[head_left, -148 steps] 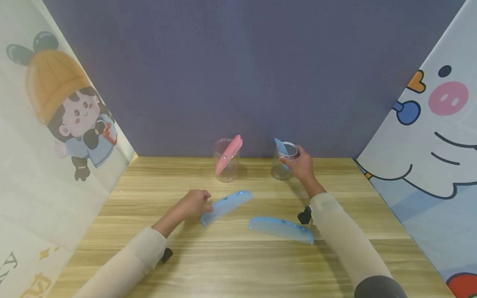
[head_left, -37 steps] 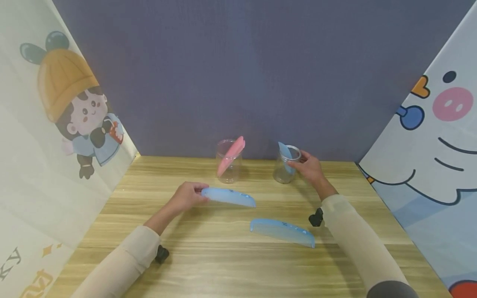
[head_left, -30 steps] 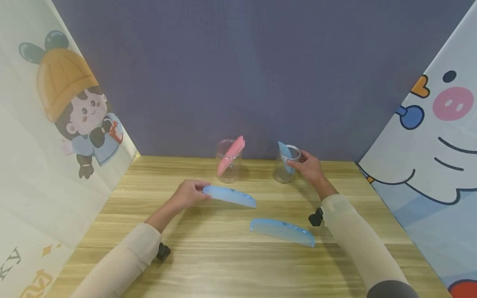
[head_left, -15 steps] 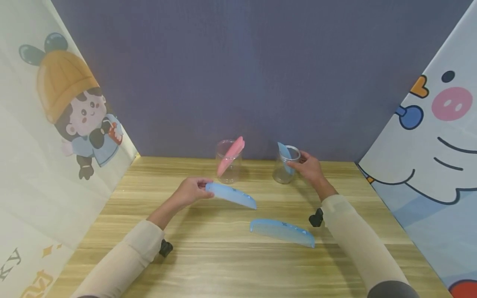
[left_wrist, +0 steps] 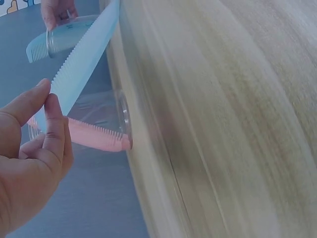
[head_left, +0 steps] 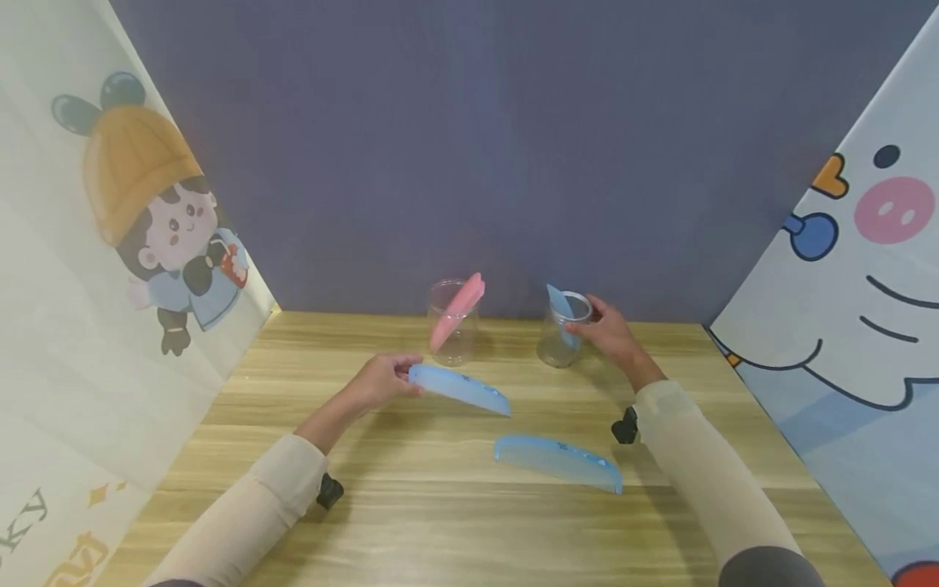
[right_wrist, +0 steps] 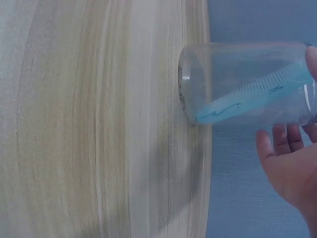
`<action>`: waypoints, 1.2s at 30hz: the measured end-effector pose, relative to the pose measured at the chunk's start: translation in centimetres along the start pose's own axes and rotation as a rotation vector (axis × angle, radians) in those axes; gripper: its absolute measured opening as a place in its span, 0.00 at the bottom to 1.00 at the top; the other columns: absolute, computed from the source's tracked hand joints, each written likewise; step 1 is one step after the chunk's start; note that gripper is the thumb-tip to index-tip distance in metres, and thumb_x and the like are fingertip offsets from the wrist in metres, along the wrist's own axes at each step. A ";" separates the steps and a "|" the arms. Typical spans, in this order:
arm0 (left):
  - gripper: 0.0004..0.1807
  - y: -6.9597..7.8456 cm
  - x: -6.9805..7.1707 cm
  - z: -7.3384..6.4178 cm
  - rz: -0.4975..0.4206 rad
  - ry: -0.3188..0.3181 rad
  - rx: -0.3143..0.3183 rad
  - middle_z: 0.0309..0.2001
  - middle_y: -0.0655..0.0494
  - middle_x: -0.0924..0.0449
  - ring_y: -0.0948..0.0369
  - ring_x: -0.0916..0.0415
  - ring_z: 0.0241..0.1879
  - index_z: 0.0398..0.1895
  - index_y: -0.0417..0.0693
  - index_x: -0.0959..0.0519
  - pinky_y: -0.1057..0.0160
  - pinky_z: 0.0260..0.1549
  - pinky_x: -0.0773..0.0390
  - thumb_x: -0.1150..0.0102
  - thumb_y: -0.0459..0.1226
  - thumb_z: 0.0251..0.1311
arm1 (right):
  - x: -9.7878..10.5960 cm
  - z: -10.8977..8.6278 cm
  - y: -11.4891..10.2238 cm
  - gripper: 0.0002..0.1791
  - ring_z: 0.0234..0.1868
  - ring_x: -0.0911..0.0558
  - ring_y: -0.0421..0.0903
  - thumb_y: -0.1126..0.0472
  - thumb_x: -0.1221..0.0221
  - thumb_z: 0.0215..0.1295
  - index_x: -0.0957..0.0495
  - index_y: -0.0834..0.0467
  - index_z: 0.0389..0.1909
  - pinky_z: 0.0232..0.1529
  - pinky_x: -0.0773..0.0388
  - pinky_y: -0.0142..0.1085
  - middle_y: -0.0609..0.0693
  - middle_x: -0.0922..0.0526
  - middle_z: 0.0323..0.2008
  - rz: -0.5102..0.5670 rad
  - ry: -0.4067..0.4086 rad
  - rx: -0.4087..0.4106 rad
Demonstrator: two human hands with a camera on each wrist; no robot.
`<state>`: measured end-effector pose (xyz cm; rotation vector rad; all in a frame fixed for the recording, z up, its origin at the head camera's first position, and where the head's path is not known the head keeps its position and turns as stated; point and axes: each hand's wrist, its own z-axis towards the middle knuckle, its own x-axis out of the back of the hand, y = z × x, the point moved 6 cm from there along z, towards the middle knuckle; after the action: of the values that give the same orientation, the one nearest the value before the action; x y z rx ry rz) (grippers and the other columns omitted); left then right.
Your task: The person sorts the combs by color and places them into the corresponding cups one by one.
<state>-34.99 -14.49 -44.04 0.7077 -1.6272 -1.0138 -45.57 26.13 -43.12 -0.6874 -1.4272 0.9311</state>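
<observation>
My left hand point(head_left: 383, 379) pinches one end of a light blue comb point(head_left: 460, 388), its far end slanting down to the right over the table. In the left wrist view thumb and fingers meet on that comb point(left_wrist: 86, 64). My right hand point(head_left: 610, 333) grips a clear jar point(head_left: 557, 349) near its rim. Inside this jar a second blue comb point(right_wrist: 252, 94) leans, its tip above the rim. Another clear jar point(head_left: 456, 352) stands to the left, with pink combs point(head_left: 458, 311) leaning in it. A third blue comb point(head_left: 557, 462) lies flat on the table, nearer the front.
The wood-grain table point(head_left: 440, 522) ends at a dark blue-grey back panel point(head_left: 469, 163). Printed cartoon panels stand at the left point(head_left: 59, 285) and right point(head_left: 866, 326). Both jars are close to the back panel.
Several seconds ago one blue comb lay by my left hand; now that hand holds it up off the table. Recently it has shifted slightly right. My right hand keeps its grip on the jar.
</observation>
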 end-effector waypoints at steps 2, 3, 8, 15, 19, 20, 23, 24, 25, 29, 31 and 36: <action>0.34 0.0 0.0 -0.1 0.010 0.007 0.005 0.55 0.37 0.16 0.52 0.17 0.52 0.67 0.32 0.27 0.65 0.47 0.13 0.27 0.28 0.55 | 0.0 0.1 0.1 0.51 0.71 0.32 0.63 0.51 0.31 0.65 0.49 0.60 0.81 0.69 0.29 0.55 0.67 0.34 0.73 0.009 0.001 0.004; 0.34 0.0 0.0 -0.2 0.010 0.010 0.009 0.55 0.38 0.16 0.52 0.17 0.52 0.67 0.33 0.26 0.64 0.48 0.13 0.27 0.29 0.55 | 0.0 0.1 0.2 0.51 0.71 0.32 0.63 0.51 0.30 0.64 0.48 0.60 0.80 0.70 0.30 0.56 0.66 0.34 0.73 0.023 0.004 0.002; 0.32 0.1 0.2 -0.4 0.000 0.013 0.034 0.56 0.40 0.16 0.50 0.17 0.55 0.65 0.37 0.24 0.59 0.54 0.14 0.26 0.33 0.56 | 0.1 -0.1 0.3 0.53 0.74 0.34 0.62 0.48 0.28 0.61 0.47 0.57 0.81 0.72 0.32 0.58 0.63 0.35 0.74 0.048 0.004 -0.023; 0.33 0.3 0.4 -0.3 -0.001 0.034 0.065 0.57 0.43 0.15 0.49 0.17 0.57 0.66 0.41 0.23 0.51 0.62 0.19 0.25 0.38 0.56 | 0.1 -0.2 0.1 0.53 0.75 0.35 0.62 0.47 0.29 0.62 0.47 0.55 0.81 0.73 0.32 0.59 0.62 0.36 0.76 0.043 -0.015 -0.036; 0.31 0.8 0.5 -0.3 0.012 0.055 0.057 0.55 0.45 0.14 0.50 0.17 0.56 0.64 0.43 0.21 0.50 0.62 0.19 0.25 0.39 0.56 | 0.0 -0.3 0.0 0.52 0.75 0.34 0.62 0.48 0.29 0.62 0.46 0.56 0.80 0.72 0.31 0.58 0.63 0.35 0.76 0.034 -0.011 -0.037; 0.31 0.9 0.5 -0.2 0.008 0.056 0.054 0.55 0.45 0.14 0.50 0.17 0.56 0.64 0.43 0.21 0.50 0.62 0.19 0.25 0.39 0.56 | 0.0 -0.4 0.0 0.52 0.75 0.34 0.62 0.47 0.28 0.61 0.46 0.56 0.80 0.72 0.31 0.58 0.63 0.35 0.75 0.026 -0.009 -0.035; 0.31 1.5 0.6 -0.1 0.006 0.057 0.039 0.55 0.45 0.14 0.51 0.17 0.56 0.64 0.44 0.21 0.51 0.60 0.18 0.25 0.41 0.56 | 0.1 -0.4 0.2 0.53 0.75 0.33 0.62 0.46 0.28 0.61 0.45 0.57 0.80 0.72 0.30 0.58 0.63 0.35 0.75 0.017 -0.003 -0.030; 0.31 1.7 0.7 -0.1 0.001 0.059 0.036 0.55 0.46 0.14 0.51 0.18 0.56 0.64 0.45 0.21 0.51 0.60 0.18 0.25 0.41 0.57 | 0.1 -0.4 0.2 0.53 0.75 0.33 0.62 0.45 0.28 0.60 0.45 0.57 0.80 0.72 0.30 0.58 0.63 0.35 0.75 0.011 -0.002 -0.032; 0.31 2.0 0.8 0.0 -0.005 0.059 0.031 0.55 0.45 0.15 0.51 0.18 0.56 0.65 0.45 0.21 0.51 0.59 0.18 0.25 0.41 0.57 | 0.1 -0.4 0.3 0.53 0.75 0.33 0.62 0.45 0.28 0.60 0.45 0.57 0.80 0.72 0.30 0.58 0.63 0.35 0.75 0.009 0.000 -0.032; 0.31 3.0 1.2 0.4 -0.047 0.065 0.021 0.57 0.46 0.15 0.50 0.19 0.58 0.66 0.46 0.22 0.50 0.61 0.19 0.26 0.41 0.58 | 0.1 -0.3 0.6 0.54 0.75 0.34 0.62 0.44 0.29 0.60 0.47 0.57 0.81 0.72 0.31 0.58 0.63 0.36 0.76 0.001 -0.005 -0.035; 0.31 3.7 1.3 0.6 -0.088 0.067 0.013 0.58 0.45 0.16 0.49 0.19 0.60 0.66 0.45 0.22 0.48 0.64 0.21 0.26 0.40 0.58 | 0.1 -0.3 0.6 0.54 0.75 0.34 0.62 0.45 0.29 0.61 0.47 0.56 0.81 0.72 0.31 0.58 0.63 0.36 0.76 0.008 -0.006 -0.038; 0.33 5.5 1.9 1.1 -0.151 0.095 -0.023 0.59 0.43 0.17 0.48 0.20 0.60 0.66 0.44 0.23 0.47 0.67 0.24 0.25 0.38 0.56 | 0.1 -1.0 -0.6 0.52 0.76 0.36 0.64 0.50 0.30 0.64 0.48 0.58 0.81 0.72 0.31 0.59 0.65 0.38 0.76 0.032 -0.025 -0.046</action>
<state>-36.38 -13.25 -38.42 0.8610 -1.4958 -1.0881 -44.55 26.07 -42.60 -0.7370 -1.4672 0.9373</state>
